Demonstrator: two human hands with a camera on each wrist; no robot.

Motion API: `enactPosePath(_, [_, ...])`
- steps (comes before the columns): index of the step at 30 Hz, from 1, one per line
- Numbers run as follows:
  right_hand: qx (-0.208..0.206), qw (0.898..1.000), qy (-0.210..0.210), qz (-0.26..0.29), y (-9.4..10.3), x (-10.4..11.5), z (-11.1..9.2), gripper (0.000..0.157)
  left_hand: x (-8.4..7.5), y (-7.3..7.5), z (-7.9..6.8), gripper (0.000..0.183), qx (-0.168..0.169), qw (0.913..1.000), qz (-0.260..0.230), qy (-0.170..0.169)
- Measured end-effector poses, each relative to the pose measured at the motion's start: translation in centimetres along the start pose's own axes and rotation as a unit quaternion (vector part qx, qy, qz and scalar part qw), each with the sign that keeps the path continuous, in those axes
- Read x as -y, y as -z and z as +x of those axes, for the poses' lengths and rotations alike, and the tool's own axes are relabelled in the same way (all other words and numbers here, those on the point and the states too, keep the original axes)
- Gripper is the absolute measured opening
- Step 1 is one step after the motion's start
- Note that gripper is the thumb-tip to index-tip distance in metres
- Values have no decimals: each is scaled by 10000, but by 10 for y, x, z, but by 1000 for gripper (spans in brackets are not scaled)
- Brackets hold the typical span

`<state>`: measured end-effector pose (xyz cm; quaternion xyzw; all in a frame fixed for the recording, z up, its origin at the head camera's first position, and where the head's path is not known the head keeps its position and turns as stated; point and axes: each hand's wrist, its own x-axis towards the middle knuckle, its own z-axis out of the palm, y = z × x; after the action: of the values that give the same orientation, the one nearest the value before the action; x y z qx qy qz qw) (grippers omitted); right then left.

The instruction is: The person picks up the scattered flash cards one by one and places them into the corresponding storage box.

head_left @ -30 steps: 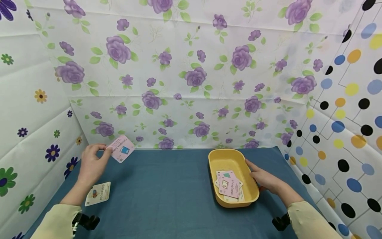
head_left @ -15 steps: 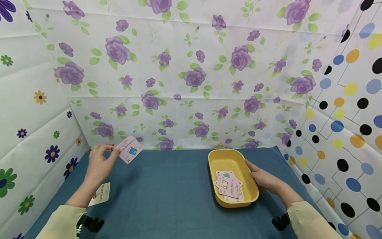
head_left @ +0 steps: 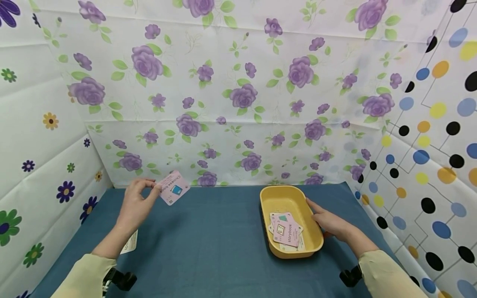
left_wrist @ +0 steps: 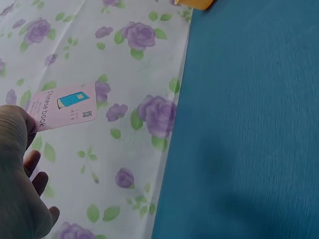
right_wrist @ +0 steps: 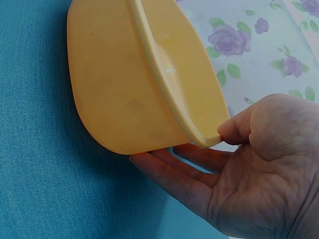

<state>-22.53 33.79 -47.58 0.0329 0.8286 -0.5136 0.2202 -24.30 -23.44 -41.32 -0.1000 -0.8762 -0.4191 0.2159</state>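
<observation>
A pink card (head_left: 175, 188) with a blue book picture and the words "Chinese book" is pinched at its edge between the thumb and fingers of my left hand (head_left: 136, 205). It hangs above the far left of the table; the left wrist view shows its printed face too. My right hand (head_left: 333, 223) grips the right side of a yellow plastic tub (head_left: 265, 207). In the right wrist view its thumb lies on the rim and its fingers reach under the wall. Inside the tub several cards overlap, with a pink "storybook" card (head_left: 287, 233) on top.
A cream card (head_left: 130, 244) lies on the blue tablecloth (head_left: 208, 240), mostly hidden beneath my left forearm. Flowered cloth (head_left: 223, 82) rises behind the table. Patterned cloths stand at the left and right sides.
My left hand has moved right with the Chinese book card, and its forearm now covers most of the cream card. My right hand and the tub have stayed in place.
</observation>
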Motion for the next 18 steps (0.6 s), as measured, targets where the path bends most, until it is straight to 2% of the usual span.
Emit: enactPosePath(18, [19, 10000, 18, -20, 1, -2, 1, 74, -22, -29, 0, 29, 375, 9987, -302, -170])
